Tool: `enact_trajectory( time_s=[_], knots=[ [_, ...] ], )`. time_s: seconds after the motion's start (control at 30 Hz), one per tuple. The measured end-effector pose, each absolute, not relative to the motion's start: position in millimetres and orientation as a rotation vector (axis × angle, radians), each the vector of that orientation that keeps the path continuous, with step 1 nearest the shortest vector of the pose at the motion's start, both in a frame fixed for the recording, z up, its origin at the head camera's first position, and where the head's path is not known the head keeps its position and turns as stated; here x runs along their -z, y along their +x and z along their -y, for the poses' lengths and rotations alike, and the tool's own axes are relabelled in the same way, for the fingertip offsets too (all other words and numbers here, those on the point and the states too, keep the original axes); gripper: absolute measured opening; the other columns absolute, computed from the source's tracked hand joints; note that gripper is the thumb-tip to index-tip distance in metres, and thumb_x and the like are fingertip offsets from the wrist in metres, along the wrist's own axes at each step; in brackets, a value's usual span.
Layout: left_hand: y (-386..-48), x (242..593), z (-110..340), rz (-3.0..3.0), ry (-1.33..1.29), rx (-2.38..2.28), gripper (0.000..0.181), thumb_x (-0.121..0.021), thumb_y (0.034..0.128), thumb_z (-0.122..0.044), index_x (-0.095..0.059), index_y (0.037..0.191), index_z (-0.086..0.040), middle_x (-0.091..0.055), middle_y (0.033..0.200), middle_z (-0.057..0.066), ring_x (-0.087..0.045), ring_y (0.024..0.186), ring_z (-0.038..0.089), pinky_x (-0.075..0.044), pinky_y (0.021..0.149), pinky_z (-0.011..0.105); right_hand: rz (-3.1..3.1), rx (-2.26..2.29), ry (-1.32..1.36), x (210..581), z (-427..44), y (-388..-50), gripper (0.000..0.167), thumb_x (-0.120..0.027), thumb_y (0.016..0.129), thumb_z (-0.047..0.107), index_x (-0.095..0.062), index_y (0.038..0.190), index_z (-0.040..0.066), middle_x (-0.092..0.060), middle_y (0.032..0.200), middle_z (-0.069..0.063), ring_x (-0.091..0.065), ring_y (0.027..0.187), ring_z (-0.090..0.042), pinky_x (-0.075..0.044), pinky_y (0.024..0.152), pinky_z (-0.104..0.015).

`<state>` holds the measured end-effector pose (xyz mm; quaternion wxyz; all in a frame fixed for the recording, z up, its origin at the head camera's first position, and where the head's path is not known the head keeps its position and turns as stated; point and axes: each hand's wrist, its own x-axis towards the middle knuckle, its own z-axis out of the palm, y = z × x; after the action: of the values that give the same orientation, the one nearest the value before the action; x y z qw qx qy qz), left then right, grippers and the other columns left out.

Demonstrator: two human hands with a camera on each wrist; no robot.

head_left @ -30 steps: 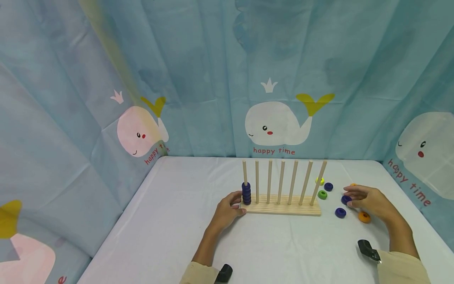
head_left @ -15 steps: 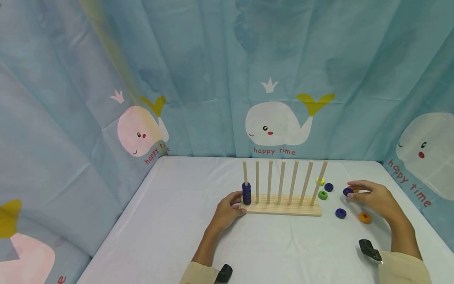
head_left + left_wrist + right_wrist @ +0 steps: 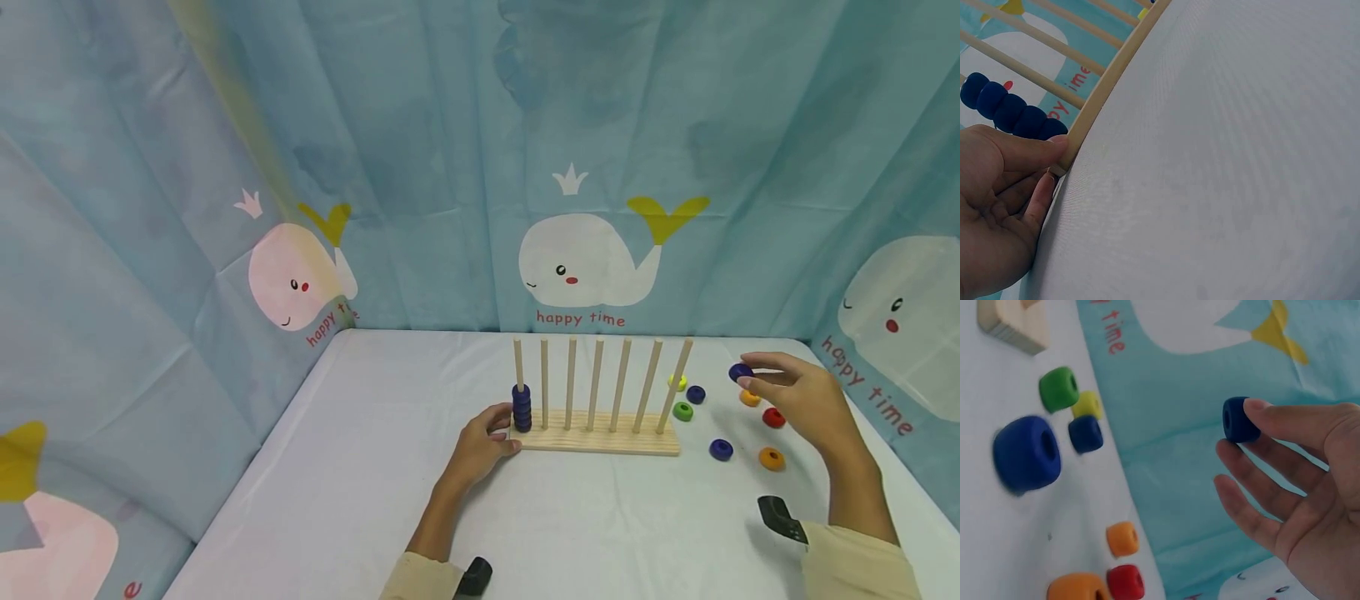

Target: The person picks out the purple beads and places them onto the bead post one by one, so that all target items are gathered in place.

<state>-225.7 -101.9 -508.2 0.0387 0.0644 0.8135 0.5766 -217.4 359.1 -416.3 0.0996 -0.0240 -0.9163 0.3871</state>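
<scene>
A wooden peg rack (image 3: pixel 600 443) with a row of upright pegs stands on the table; several dark blue beads (image 3: pixel 521 408) are stacked on its leftmost peg. My left hand (image 3: pixel 480 446) holds the rack's left end, and in the left wrist view its thumb and a finger (image 3: pixel 1041 194) pinch the base's corner. Raised over the right side, my right hand (image 3: pixel 806 400) pinches a dark blue bead (image 3: pixel 1239 420) between thumb and fingertips. Its hole faces sideways in the right wrist view.
Loose beads lie right of the rack: green (image 3: pixel 682 411), yellow (image 3: pixel 678 382), two blue, one of them nearer me (image 3: pixel 721 450), two orange, one nearer me (image 3: pixel 771 458), and red (image 3: pixel 774 417). A whale-print curtain (image 3: pixel 450 167) hangs behind the white table.
My right hand has lifted the blue bead off the table, moving up and away from me. The red bead and the farther orange one now show. My left hand has stayed at the rack.
</scene>
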Motion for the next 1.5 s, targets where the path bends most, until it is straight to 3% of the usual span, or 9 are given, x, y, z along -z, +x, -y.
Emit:
enact_trajectory(
  time_s=[0.13,0.23,0.3,0.37,0.5,0.57,0.9,1.23,1.5],
  knots=[
    [-227,508,102,-2.488,0.2,-1.774,0.065,-0.079,0.089,-0.003,-0.058,0.15,-0.01,-0.064,0.146,0.016,-0.063,0.134,0.033,-0.055,0.113,0.043,2.652,-1.096,-0.045,404,-350,-215,0.058,-0.065,0.106,0.039,-0.057,0.15,0.003,-0.054,0.149,-0.033,-0.056,0.128,-0.059,-0.054,0.097,-0.067],
    [-228,508,103,-2.477,0.204,-1.79,0.065,-0.079,0.0884,-0.003,-0.058,0.15,-0.01,-0.063,0.146,0.016,-0.062,0.135,0.033,-0.054,0.113,0.042,2.598,-1.081,-0.027,395,-343,-213,0.055,-0.066,0.105,0.037,-0.059,0.148,0.003,-0.057,0.147,-0.032,-0.057,0.127,-0.06,-0.063,0.088,-0.03],
    [-228,508,103,-2.472,0.206,-1.795,0.065,-0.079,0.0882,-0.002,-0.058,0.15,-0.01,-0.063,0.147,0.017,-0.062,0.135,0.033,-0.054,0.114,0.042,2.556,-1.077,-0.007,389,-338,-211,0.052,-0.067,0.105,0.034,-0.061,0.146,0.002,-0.06,0.145,-0.032,-0.06,0.125,-0.058,-0.054,0.079,-0.007],
    [-228,508,103,-2.472,0.208,-1.793,0.065,-0.079,0.0882,-0.003,-0.058,0.15,-0.01,-0.063,0.147,0.016,-0.062,0.135,0.033,-0.054,0.113,0.042,2.506,-1.079,0.016,385,-333,-210,0.049,-0.069,0.105,0.031,-0.063,0.143,0.002,-0.063,0.141,-0.031,-0.071,0.119,-0.037,-0.042,0.074,0.005],
    [-227,508,103,-2.483,0.202,-1.784,0.065,-0.08,0.0883,-0.003,-0.059,0.15,-0.01,-0.064,0.146,0.017,-0.063,0.134,0.033,-0.055,0.113,0.042,2.428,-1.091,0.063,378,-323,-209,0.044,-0.073,0.102,0.027,-0.067,0.139,0.003,-0.067,0.134,-0.029,-0.061,0.098,0.014,-0.044,0.077,0.005],
    [-227,507,103,-2.487,0.196,-1.781,0.065,-0.08,0.0883,-0.003,-0.059,0.15,-0.01,-0.064,0.145,0.017,-0.063,0.133,0.033,-0.055,0.112,0.041,2.404,-1.089,0.084,375,-319,-210,0.043,-0.073,0.102,0.026,-0.068,0.138,0.004,-0.068,0.13,-0.027,-0.053,0.092,0.023,-0.044,0.078,0.005],
    [-226,509,103,-2.493,0.191,-1.778,0.065,-0.08,0.0879,-0.003,-0.06,0.149,-0.011,-0.065,0.144,0.016,-0.064,0.132,0.032,-0.056,0.112,0.042,2.328,-1.066,0.156,360,-301,-211,0.043,-0.074,0.101,0.024,-0.068,0.14,0.007,-0.068,0.132,-0.024,-0.052,0.096,0.023,-0.042,0.083,0.005],
    [-224,506,102,-2.496,0.188,-1.772,0.065,-0.08,0.0882,-0.003,-0.059,0.149,-0.01,-0.064,0.145,0.016,-0.064,0.132,0.033,-0.056,0.111,0.041,2.229,-1.132,0.273,341,-277,-212,0.039,-0.078,0.098,0.016,-0.071,0.137,0.01,-0.067,0.122,0.022,-0.061,0.105,0.011,-0.044,0.091,0.003],
    [-225,507,102,-2.491,0.195,-1.768,0.065,-0.079,0.0893,-0.005,-0.058,0.151,-0.01,-0.064,0.146,0.016,-0.064,0.132,0.033,-0.056,0.112,0.042,2.174,-1.17,0.407,334,-261,-214,0.04,-0.079,0.095,0.004,-0.073,0.134,0.008,-0.071,0.124,0.008,-0.064,0.107,0.007,-0.048,0.093,-0.003]
  ],
)
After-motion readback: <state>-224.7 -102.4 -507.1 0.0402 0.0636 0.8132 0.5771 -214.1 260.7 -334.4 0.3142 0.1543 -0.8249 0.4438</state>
